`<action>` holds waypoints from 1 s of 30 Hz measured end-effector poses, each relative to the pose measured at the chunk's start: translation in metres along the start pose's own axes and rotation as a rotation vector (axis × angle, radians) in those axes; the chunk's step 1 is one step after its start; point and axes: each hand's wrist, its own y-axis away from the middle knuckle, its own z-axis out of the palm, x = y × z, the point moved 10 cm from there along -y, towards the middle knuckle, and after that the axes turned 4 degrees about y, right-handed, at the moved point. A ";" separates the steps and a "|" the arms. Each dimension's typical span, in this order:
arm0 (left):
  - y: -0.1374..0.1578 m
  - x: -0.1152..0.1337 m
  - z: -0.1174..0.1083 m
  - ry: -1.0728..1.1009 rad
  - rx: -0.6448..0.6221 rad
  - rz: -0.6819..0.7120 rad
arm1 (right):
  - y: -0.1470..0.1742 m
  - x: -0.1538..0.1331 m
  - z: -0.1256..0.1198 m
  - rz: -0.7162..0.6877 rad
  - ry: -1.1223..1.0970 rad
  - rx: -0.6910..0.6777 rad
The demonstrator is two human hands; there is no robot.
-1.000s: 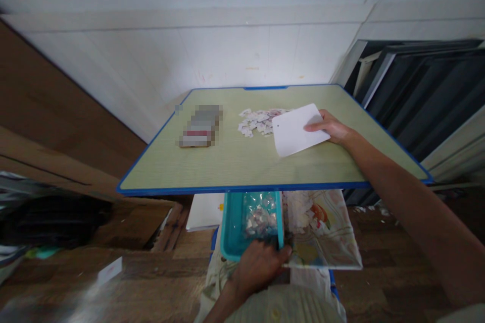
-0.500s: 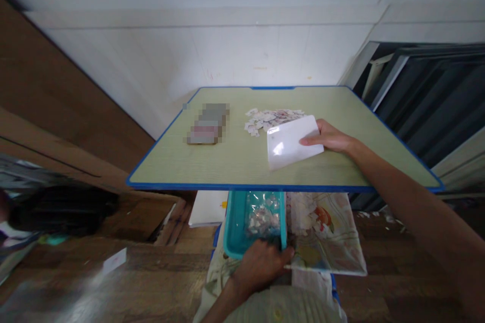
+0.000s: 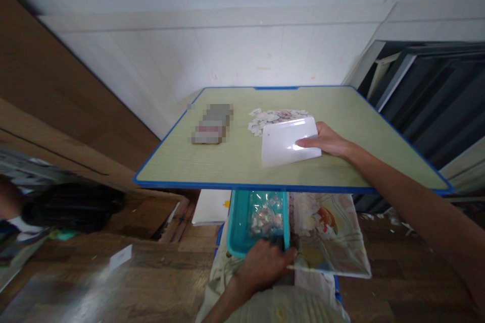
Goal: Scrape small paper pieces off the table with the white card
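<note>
My right hand point(image 3: 328, 139) pinches a white plastic scraper point(image 3: 282, 145), a flat, glossy sheet with a small hole near one corner, thumb on top. The scraper is tilted and slightly bowed over the table, just in front of a heap of small white paper-like pieces point(image 3: 278, 115), and hides part of it. Below the table's front edge, my left hand point(image 3: 261, 262) is closed on the near rim of a teal plastic tray point(image 3: 235, 234); its fingertips are partly hidden. Inside the tray lies a clear bag of small pieces point(image 3: 267, 219).
A pixelated, phone-like object point(image 3: 212, 126) lies on the left of the blue-edged table point(image 3: 170, 161). Right of the tray is a patterned clear-covered bag or sheet point(image 3: 333, 242). Dark panels point(image 3: 435, 101) lean at the right. A black bag point(image 3: 71, 207) is on the floor at left.
The scraper has moved slightly left and towards me over the table and looks more bowed. My left hand stays at the tray. The whole view has shifted a little.
</note>
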 end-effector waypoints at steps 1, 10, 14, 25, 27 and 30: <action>0.000 0.000 0.000 -0.001 0.002 0.002 | 0.000 -0.001 0.002 0.002 0.015 -0.015; 0.000 -0.001 0.005 -0.006 0.023 -0.003 | 0.001 -0.005 0.012 0.004 0.018 -0.091; 0.000 -0.001 0.006 0.001 -0.003 -0.012 | 0.002 -0.005 0.015 0.012 0.022 -0.106; 0.001 0.000 0.003 -0.013 0.042 0.007 | 0.002 -0.001 0.026 0.042 -0.003 -0.172; 0.001 0.000 0.002 -0.017 0.055 0.010 | 0.002 -0.001 0.028 0.045 -0.005 -0.183; 0.000 -0.001 0.003 -0.015 0.060 0.009 | 0.003 -0.002 0.028 0.049 0.004 -0.181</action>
